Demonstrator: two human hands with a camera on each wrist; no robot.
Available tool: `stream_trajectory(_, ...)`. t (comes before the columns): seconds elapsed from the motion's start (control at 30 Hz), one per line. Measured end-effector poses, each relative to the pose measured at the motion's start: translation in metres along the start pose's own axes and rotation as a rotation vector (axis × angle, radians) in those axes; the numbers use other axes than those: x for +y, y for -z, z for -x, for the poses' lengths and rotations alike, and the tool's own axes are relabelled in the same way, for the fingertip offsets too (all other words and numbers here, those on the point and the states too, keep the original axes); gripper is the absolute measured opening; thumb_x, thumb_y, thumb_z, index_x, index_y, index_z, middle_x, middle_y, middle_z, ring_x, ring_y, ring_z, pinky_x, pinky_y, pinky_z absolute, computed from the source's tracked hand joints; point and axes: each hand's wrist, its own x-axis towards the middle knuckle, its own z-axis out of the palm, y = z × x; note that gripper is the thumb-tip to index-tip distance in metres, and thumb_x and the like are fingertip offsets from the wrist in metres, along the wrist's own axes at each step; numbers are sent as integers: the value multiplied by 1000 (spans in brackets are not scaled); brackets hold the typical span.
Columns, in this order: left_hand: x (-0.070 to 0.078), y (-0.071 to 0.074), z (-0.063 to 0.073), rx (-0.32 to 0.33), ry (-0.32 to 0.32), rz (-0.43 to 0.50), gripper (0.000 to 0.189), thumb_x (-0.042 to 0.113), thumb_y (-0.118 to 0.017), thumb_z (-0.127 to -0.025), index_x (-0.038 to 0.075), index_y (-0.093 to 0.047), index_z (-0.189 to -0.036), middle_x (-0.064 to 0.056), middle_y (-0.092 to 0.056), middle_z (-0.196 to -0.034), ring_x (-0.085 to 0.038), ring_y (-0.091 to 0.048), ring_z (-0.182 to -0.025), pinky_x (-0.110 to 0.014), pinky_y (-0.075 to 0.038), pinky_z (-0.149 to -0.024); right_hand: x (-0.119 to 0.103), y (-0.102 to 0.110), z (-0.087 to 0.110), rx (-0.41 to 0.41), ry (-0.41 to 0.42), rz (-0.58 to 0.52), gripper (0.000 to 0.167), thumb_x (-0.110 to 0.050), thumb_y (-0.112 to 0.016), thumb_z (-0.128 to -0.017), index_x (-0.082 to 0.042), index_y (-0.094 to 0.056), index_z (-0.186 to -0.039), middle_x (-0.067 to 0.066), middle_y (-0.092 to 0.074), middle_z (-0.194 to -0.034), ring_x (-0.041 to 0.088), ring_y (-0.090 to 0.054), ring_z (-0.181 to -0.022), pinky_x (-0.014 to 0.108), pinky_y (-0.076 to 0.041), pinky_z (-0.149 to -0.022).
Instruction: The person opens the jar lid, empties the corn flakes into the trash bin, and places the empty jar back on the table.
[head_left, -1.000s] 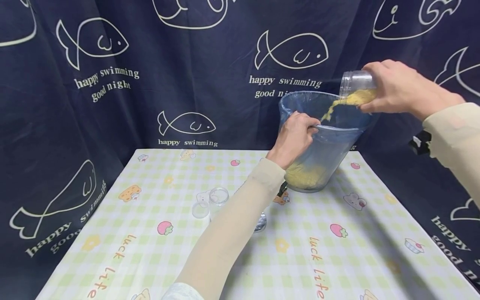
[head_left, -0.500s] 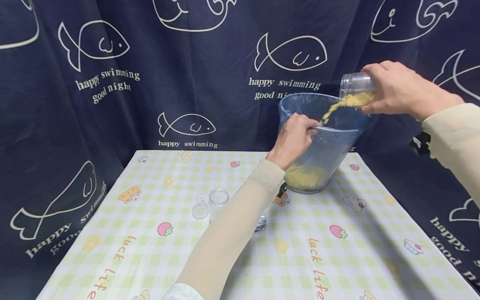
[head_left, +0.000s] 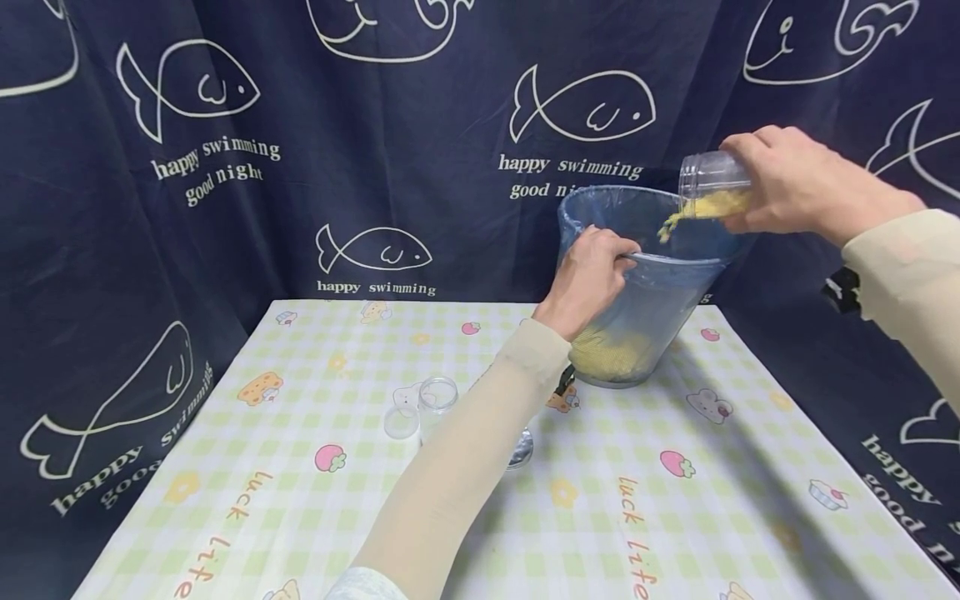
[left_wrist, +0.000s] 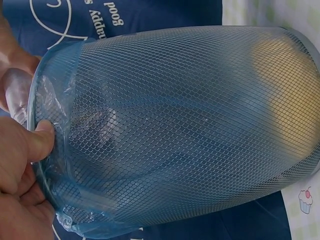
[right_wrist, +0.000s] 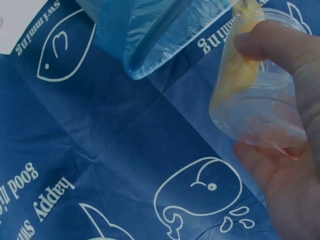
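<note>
My left hand (head_left: pixel 592 271) pinches the near rim of a mesh wastebasket (left_wrist: pixel 165 120) lined with a blue plastic bag (left_wrist: pixel 57 75). The basket leans on its base at the table's back right, and a yellow heap (head_left: pixel 611 354) shows through its lower wall. In my right hand (head_left: pixel 802 179) is a clear plastic jar (right_wrist: pixel 250 102), tipped on its side above the basket's opening. Yellow crumbly bits (head_left: pixel 716 204) lie along the jar's lower side and spill from its mouth into the basket. My thumb and fingers wrap the jar in the right wrist view.
A clear open jar (head_left: pixel 438 393) and a clear round lid (head_left: pixel 402 421) are left of my left forearm. A silvery round thing (head_left: pixel 521 448) is partly hidden behind that forearm. The checked tablecloth (head_left: pixel 375 350) ends against a dark blue fish-print curtain (head_left: pixel 420 150).
The jar in my right hand has dipped slightly, and the stream of yellow bits at its mouth looks shorter. My left hand and the basket stay in place.
</note>
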Motion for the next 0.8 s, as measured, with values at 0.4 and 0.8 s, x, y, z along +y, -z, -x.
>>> stream_trajectory(0.4, 0, 0, -1, -3, 4, 0, 19, 20, -72, -97, 23, -81, -114, 8, -76, -109, -13, -63, -104, -18, -38, -109, -2, -1, 1, 16, 29, 4, 92, -14, -92, -55, 8, -49, -133, 38, -54, -116, 60, -49, -104, 72, -41, -89)
stream_trajectory(0.8, 0, -1, 0, 2, 0, 2, 20, 19, -72, -97, 23, -80, -116, 7, -76, -108, -13, -64, -106, -18, -27, -119, -3, -1, 0, 32, 46, 18, 93, -11, -91, -52, 8, -49, -132, 39, -54, -116, 61, -48, -105, 73, -40, -91)
